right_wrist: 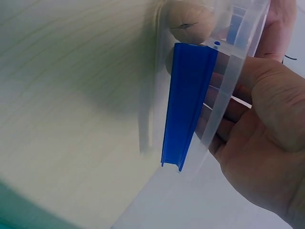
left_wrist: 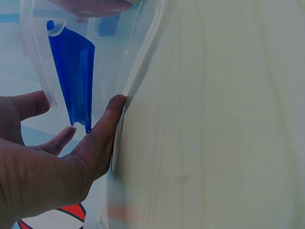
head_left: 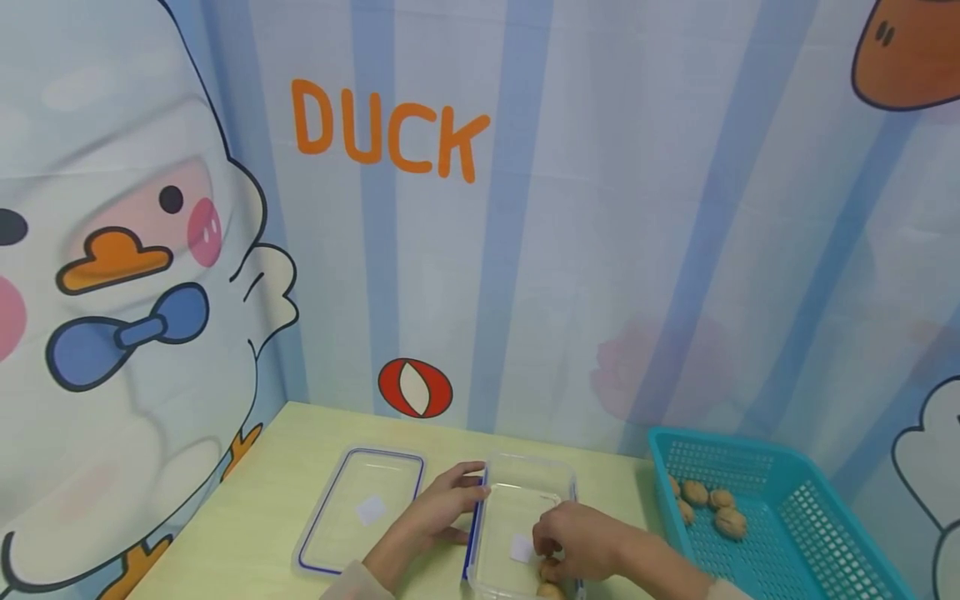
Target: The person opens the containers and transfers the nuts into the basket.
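A clear plastic box point(head_left: 491, 533) with blue side latches stands uncovered on the table. My left hand point(head_left: 446, 500) holds its left side, fingertips at the rim and thumb low on the outer wall. In the left wrist view the fingers spread around a blue latch point(left_wrist: 74, 78). My right hand point(head_left: 577, 537) reaches inside over the right wall, its curled fingers pinching a walnut point(head_left: 551, 570) low in the box. Another walnut point(head_left: 551, 591) lies at the near end. Through the wall, the right wrist view shows a walnut point(right_wrist: 190, 23) above the blue latch point(right_wrist: 189, 102).
Left of the box lies its clear lid point(head_left: 322, 533) with a blue seal and a white label. A turquoise basket point(head_left: 780, 550) with several walnuts point(head_left: 731, 523) stands at the right. A printed curtain point(head_left: 570, 250) hangs behind the pale table point(head_left: 262, 492).
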`<control>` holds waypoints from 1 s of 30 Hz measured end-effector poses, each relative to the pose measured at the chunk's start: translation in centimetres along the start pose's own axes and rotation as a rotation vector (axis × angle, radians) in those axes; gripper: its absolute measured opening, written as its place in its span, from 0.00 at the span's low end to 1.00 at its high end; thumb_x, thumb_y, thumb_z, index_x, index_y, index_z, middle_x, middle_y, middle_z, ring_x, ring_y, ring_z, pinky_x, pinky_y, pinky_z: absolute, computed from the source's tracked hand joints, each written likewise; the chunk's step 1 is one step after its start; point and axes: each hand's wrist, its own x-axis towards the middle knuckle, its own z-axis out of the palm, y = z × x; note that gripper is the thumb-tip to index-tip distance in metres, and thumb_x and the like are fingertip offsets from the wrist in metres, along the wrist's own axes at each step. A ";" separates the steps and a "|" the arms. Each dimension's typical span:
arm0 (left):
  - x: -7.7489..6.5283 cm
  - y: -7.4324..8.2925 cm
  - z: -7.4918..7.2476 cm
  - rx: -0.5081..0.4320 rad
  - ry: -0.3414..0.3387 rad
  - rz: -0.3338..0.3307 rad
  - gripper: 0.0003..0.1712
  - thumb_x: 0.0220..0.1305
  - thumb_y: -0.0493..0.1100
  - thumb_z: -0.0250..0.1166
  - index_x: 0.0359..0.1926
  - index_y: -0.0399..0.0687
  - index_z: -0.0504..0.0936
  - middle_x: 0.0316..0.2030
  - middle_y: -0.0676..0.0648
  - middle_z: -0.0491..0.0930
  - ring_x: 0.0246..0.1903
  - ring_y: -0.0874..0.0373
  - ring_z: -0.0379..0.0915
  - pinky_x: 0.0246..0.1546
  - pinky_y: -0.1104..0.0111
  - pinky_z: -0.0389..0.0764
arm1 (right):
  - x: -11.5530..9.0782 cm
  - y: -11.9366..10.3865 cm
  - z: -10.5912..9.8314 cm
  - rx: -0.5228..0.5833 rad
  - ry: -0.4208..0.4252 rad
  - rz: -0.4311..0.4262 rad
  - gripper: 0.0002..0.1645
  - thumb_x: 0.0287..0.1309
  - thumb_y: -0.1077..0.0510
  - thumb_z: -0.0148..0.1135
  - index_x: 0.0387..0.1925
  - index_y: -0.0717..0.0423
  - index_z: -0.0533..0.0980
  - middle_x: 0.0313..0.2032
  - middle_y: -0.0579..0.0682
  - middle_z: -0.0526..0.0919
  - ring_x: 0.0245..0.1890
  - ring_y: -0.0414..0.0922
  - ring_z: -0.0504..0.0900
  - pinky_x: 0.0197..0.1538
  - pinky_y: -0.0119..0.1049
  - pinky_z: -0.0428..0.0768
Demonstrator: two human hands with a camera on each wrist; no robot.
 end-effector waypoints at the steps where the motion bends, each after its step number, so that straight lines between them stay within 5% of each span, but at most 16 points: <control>1: 0.0 0.0 0.0 0.001 0.000 0.001 0.35 0.74 0.47 0.67 0.77 0.47 0.69 0.72 0.34 0.71 0.62 0.39 0.77 0.31 0.58 0.86 | 0.0 0.0 0.0 0.015 -0.001 0.005 0.06 0.61 0.57 0.77 0.34 0.50 0.84 0.30 0.36 0.81 0.31 0.31 0.76 0.39 0.28 0.79; 6: 0.1 0.1 0.0 0.006 -0.004 0.006 0.35 0.74 0.47 0.67 0.77 0.46 0.68 0.72 0.34 0.70 0.63 0.37 0.76 0.34 0.55 0.87 | -0.2 0.0 -0.4 0.090 -0.008 0.014 0.06 0.60 0.59 0.78 0.36 0.51 0.85 0.32 0.37 0.83 0.33 0.31 0.79 0.41 0.28 0.81; 12: 0.3 0.1 0.1 0.002 -0.008 0.008 0.35 0.75 0.47 0.67 0.77 0.46 0.68 0.72 0.33 0.70 0.64 0.36 0.75 0.34 0.54 0.87 | -0.1 -0.1 0.1 -0.045 0.001 -0.011 0.07 0.57 0.61 0.76 0.32 0.50 0.83 0.27 0.36 0.78 0.27 0.31 0.71 0.35 0.26 0.75; 17: 0.2 0.0 0.1 -0.002 -0.008 0.007 0.34 0.75 0.46 0.66 0.77 0.46 0.68 0.72 0.33 0.69 0.64 0.36 0.75 0.34 0.55 0.87 | 0.0 0.1 0.3 -0.051 0.005 -0.016 0.08 0.58 0.63 0.74 0.30 0.48 0.81 0.26 0.36 0.76 0.26 0.31 0.69 0.34 0.26 0.74; 22: 0.2 0.1 0.1 0.003 -0.009 0.005 0.35 0.75 0.46 0.66 0.77 0.45 0.68 0.72 0.33 0.69 0.64 0.36 0.75 0.34 0.55 0.87 | 0.6 2.0 1.0 0.017 0.066 -0.125 0.06 0.63 0.60 0.70 0.31 0.48 0.81 0.27 0.35 0.77 0.28 0.31 0.72 0.35 0.27 0.77; 27: 0.1 0.1 0.0 0.010 -0.009 0.002 0.34 0.75 0.46 0.66 0.77 0.46 0.68 0.72 0.33 0.69 0.64 0.36 0.75 0.33 0.56 0.87 | 0.2 1.4 -0.5 0.100 0.151 -0.213 0.06 0.72 0.57 0.66 0.35 0.48 0.82 0.31 0.34 0.78 0.31 0.32 0.77 0.38 0.29 0.81; 30: 0.1 0.0 -0.1 0.007 -0.011 0.003 0.35 0.75 0.46 0.66 0.78 0.45 0.67 0.72 0.33 0.69 0.64 0.36 0.75 0.34 0.56 0.87 | -1.0 -0.9 -3.0 0.155 0.191 -0.205 0.05 0.73 0.58 0.67 0.37 0.47 0.83 0.33 0.35 0.80 0.34 0.32 0.80 0.40 0.30 0.83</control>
